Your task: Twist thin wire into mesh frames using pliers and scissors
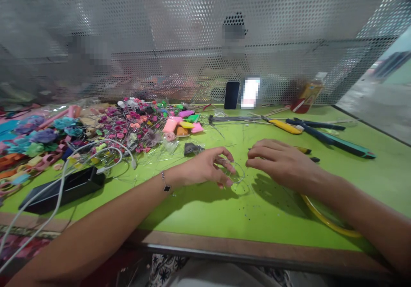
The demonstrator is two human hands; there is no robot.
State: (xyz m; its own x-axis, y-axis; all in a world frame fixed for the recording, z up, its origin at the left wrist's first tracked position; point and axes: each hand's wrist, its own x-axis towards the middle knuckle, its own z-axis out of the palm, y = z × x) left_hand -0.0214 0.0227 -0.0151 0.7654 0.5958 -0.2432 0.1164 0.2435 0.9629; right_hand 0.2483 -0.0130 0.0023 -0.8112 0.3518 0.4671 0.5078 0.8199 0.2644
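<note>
A thin, clear-looking wire loop (243, 173) is at the fingers of my left hand (208, 167), which are curled around one side of it. The loop is faint, and its exact path between the fingers is hard to follow. To its right, my right hand (279, 160) hovers with bent fingers held close together and pointing left. Its thumb is hidden, and I cannot make out whether anything is pinched there. The two hands are apart. Tiny dark specks (249, 210) dot the green table (199, 218) below them.
Pliers with yellow handles (285, 126) and a green-and-black handled tool (346, 144) lie at right, near a yellow ring (330, 225). Colourful craft flowers (128, 124) crowd the left behind a black box (64, 188) and white cable (61, 184). Phones (231, 95) and a bottle (308, 94) stand behind.
</note>
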